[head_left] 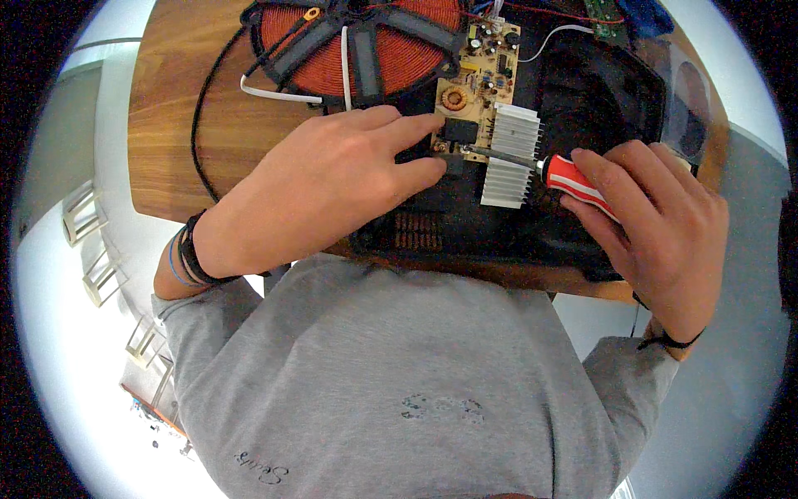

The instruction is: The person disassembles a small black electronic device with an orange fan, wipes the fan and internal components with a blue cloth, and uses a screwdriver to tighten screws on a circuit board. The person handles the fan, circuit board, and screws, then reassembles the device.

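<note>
My right hand [665, 208] is closed around the red-and-white handle of a screwdriver [582, 179]. The shaft crosses over a finned silver heat sink [515, 129], and its tip meets the near end of a tan circuit board [478, 104]. My left hand [324, 179] lies at the left of that end, index finger and thumb stretched apart at the board's edge, close to the tip. It appears to hold nothing. A black block-shaped component [460, 130] and a copper-wound ring coil [454, 99] sit on the board.
A large flat copper coil [291, 54] on a black spoked frame lies behind my left hand, with white-sleeved leads and a black cable [198, 125]. The black plastic housing [590, 100] surrounds the board on a wooden table [166, 108]. A small green board [611, 25] is at the far right.
</note>
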Tool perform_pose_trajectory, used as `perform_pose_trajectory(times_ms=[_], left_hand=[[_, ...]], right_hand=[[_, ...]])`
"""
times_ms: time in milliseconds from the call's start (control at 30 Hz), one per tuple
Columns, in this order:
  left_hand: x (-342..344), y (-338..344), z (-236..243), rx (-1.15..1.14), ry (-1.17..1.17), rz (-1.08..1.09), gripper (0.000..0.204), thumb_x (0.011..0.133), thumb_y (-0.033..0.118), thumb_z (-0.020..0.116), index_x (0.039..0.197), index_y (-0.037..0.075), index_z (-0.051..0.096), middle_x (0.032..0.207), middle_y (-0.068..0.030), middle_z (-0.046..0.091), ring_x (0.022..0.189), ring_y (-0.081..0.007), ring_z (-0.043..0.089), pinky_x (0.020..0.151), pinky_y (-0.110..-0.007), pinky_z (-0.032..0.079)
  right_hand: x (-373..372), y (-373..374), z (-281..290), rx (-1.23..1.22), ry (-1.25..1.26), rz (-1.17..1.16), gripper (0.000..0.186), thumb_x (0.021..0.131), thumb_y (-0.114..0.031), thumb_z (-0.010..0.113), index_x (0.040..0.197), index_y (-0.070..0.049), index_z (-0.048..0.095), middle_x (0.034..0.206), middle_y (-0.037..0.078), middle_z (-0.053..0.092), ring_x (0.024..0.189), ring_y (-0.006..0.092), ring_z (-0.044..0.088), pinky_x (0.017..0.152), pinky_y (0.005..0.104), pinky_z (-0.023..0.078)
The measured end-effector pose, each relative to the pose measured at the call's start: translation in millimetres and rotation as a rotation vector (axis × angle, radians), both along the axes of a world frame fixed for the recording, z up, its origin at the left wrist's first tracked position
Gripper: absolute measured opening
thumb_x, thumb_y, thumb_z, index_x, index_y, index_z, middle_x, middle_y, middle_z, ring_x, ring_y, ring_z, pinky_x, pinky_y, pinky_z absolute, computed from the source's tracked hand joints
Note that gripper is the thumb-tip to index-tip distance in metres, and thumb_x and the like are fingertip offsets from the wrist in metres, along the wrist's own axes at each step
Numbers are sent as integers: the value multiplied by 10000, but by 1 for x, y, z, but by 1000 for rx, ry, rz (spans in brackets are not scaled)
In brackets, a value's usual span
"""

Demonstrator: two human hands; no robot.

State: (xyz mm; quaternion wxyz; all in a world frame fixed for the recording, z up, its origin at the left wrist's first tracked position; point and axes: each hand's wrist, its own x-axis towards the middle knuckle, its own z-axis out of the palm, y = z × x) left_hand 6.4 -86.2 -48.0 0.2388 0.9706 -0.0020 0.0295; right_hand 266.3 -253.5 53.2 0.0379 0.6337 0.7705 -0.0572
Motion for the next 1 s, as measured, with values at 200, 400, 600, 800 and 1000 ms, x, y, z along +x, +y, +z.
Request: perform_pose_trajectory(times_ms=[200, 400, 600, 800, 1000], left_hand=[[0, -1, -5, -28, 21, -3, 440, 872, 133, 673, 1303, 74, 735, 1571, -173, 585, 1086, -321, 718, 909, -425, 633], [1, -4, -8, 11, -2, 6, 344, 908, 121, 679, 1244, 51, 688, 1606, -170, 557, 1164, -342, 724, 912, -440, 642], [10, -6, -15, -128, 71, 117, 264, 927, 128, 761, 1124, 26, 617, 1532, -161, 593, 1110, -403, 733, 892, -459, 644], [17, -13, -17, -207, 32, 197, 423, 874, 130, 831, 1214, 41, 594, 1321, -148, 641, 1062, -412, 723, 860, -475, 633], [21, -14, -12, -157, 1, 189, 687, 831, 161, 870, 1440, 64, 566, 1278, -135, 640, 1057, -399, 723, 835, -471, 629]], right_hand=[[-5, 5, -3, -1, -9, 23, 362, 806, -213, 886, 1123, -83, 769, 945, 33, 686, 813, 248, 685, 638, 400, 560], [-7, 7, 1, -13, -48, 50, 360, 805, -203, 887, 1121, -80, 767, 946, 36, 683, 818, 248, 693, 630, 401, 564], [-5, 9, -4, 1, -29, 64, 358, 805, -197, 888, 1121, -80, 767, 953, 38, 685, 822, 248, 698, 629, 399, 565], [-2, 2, -5, -14, -35, 47, 363, 808, -207, 888, 1131, -86, 772, 960, 37, 688, 825, 247, 699, 627, 399, 564], [0, 3, -2, -2, -26, 45, 365, 810, -197, 890, 1135, -80, 769, 968, 37, 691, 825, 248, 701, 626, 396, 568]])
